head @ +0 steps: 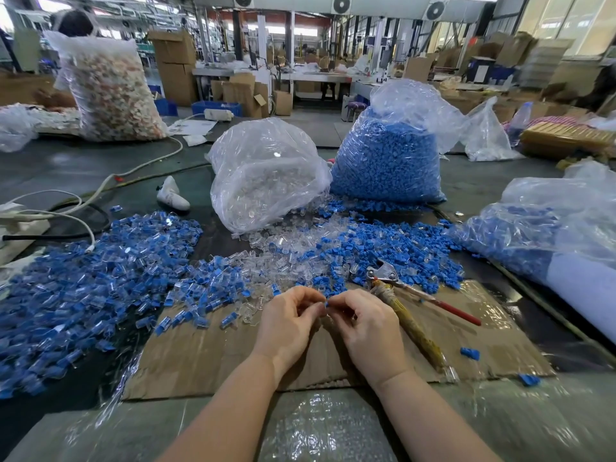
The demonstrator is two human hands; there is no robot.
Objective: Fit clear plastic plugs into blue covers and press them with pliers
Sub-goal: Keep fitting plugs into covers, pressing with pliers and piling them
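Observation:
My left hand [288, 320] and my right hand [368, 323] meet fingertip to fingertip over a flat cardboard sheet [206, 358]. Between the fingertips sits a small blue cover [327, 304]; a clear plug there is mostly hidden, and I cannot tell which hand pinches which part. The pliers [405, 306] lie on the cardboard just right of my right hand, one handle red, the other tape-wrapped. A heap of assembled blue-and-clear pieces [93, 281] spreads to the left. Loose clear plugs [283, 245] and blue covers [393, 251] lie ahead.
A clear bag of plugs [266, 175] and a bag of blue covers [390, 161] stand behind the piles. Another bag of blue parts [533, 235] lies at right. White cables [100, 191] and a white tool [171, 195] are at left. Bubble wrap [316, 425] covers the near edge.

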